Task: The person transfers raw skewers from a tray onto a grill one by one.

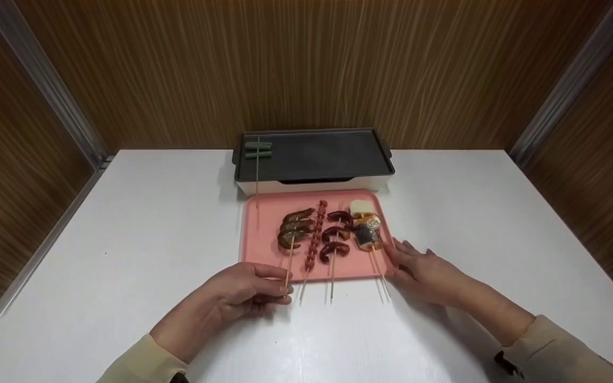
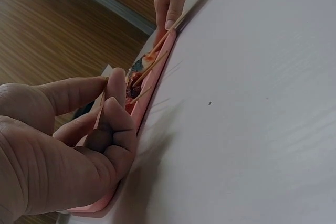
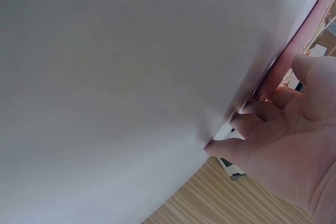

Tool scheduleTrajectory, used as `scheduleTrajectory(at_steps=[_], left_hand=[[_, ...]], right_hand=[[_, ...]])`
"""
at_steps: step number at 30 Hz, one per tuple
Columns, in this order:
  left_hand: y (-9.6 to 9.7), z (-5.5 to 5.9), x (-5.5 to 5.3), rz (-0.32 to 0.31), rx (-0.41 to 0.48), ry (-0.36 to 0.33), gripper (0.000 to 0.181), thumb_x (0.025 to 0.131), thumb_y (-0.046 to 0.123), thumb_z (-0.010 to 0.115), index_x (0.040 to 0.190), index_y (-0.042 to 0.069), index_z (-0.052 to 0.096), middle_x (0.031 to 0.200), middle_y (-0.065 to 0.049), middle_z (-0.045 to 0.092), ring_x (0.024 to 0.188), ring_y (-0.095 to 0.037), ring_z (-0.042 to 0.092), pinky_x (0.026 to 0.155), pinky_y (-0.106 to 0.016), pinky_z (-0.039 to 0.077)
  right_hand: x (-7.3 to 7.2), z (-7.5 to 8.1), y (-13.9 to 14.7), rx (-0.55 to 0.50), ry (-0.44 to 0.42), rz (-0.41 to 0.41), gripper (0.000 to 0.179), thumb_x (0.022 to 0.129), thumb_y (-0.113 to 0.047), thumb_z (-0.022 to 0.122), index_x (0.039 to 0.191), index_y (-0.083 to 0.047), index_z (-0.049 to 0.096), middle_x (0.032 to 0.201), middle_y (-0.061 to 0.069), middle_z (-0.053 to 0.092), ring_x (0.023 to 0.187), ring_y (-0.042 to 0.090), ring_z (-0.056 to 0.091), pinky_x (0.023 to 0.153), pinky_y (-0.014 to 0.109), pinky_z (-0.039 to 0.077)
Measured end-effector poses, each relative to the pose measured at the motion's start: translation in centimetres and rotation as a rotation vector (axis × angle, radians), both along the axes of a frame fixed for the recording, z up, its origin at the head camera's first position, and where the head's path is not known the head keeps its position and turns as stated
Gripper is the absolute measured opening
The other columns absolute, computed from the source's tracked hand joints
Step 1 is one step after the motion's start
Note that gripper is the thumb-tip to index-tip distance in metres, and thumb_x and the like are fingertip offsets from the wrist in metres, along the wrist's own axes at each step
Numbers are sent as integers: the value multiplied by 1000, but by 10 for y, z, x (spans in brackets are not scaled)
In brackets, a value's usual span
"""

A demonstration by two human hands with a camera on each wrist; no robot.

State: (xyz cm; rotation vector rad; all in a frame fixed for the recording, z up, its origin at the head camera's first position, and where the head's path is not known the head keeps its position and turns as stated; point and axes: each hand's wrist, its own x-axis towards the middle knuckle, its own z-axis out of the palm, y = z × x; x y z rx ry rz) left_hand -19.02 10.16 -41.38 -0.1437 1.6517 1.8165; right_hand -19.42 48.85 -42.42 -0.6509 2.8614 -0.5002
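My left hand pinches the bare end of a shrimp skewer between thumb and fingers; several shrimp sit toward its far end, over the pink tray. In the left wrist view the thin stick stands between the left fingertips. At the tray's front right corner, my right hand touches the side, its fingers stretched along the edge. Right of the shrimp lie a skewer of small red pieces, a skewer of dark red curled pieces and a silver-skinned fish piece on a stick.
Behind the tray stands a flat black griddle on a white base. A green vegetable skewer lies at its left, the stick reaching over the front edge. A pale block sits behind the fish. Wood-patterned panels enclose the white table.
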Motion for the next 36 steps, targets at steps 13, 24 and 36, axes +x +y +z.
scheduleTrajectory(at_steps=[13, 24, 36], left_hand=[[-3, 4, 6, -15, -7, 42, 47, 93, -3, 77, 137, -7, 64, 94, -9, 79, 79, -16, 77, 66, -23, 52], [-3, 26, 7, -55, -33, 96, 50, 94, -2, 76, 142, -5, 62, 98, -9, 80, 80, -15, 77, 64, -22, 50], [0, 60, -13, -35, -95, 167, 45, 96, -3, 74, 140, -3, 66, 98, -9, 80, 81, -14, 76, 66, -23, 54]], right_hand=[[-1, 2, 0, 5, 7, 4, 69, 112, -45, 51, 164, -2, 35, 167, 23, 33, 153, 47, 33, 115, 77, 26], [-2, -1, 1, 9, 15, 2, 68, 112, -42, 53, 164, -3, 34, 167, 23, 33, 152, 48, 33, 114, 77, 26], [-2, -2, 1, 2, -9, -2, 69, 112, -44, 51, 165, -3, 33, 167, 23, 33, 153, 48, 32, 115, 77, 25]])
